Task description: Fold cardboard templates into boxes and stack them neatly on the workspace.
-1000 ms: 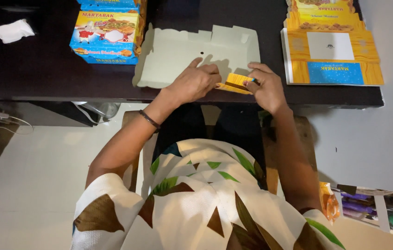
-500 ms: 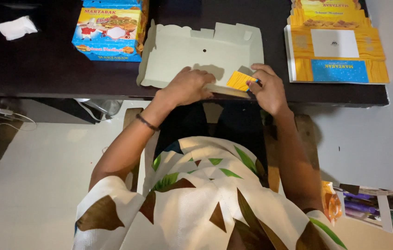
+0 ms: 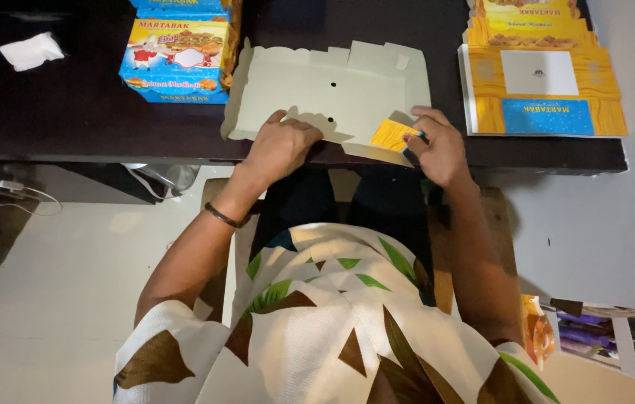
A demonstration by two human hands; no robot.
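A pale, unfolded cardboard box blank [image 3: 332,90] lies inside-up on the dark table [image 3: 71,112], its near edge at the table's front. My left hand [image 3: 280,146] presses down on the blank's near left part, fingers curled. My right hand [image 3: 437,146] pinches the blank's near right corner flap [image 3: 394,135], which is folded over and shows its yellow printed side.
A stack of folded blue and yellow boxes [image 3: 179,49] stands at the back left. A pile of flat yellow box blanks [image 3: 542,75] lies at the right. A crumpled white tissue [image 3: 31,51] is at the far left. I sit on a wooden stool [image 3: 501,232].
The yellow corner flap has been turned further up and over by my right hand. My left hand stays pressed on the blank; the view has shifted slightly.
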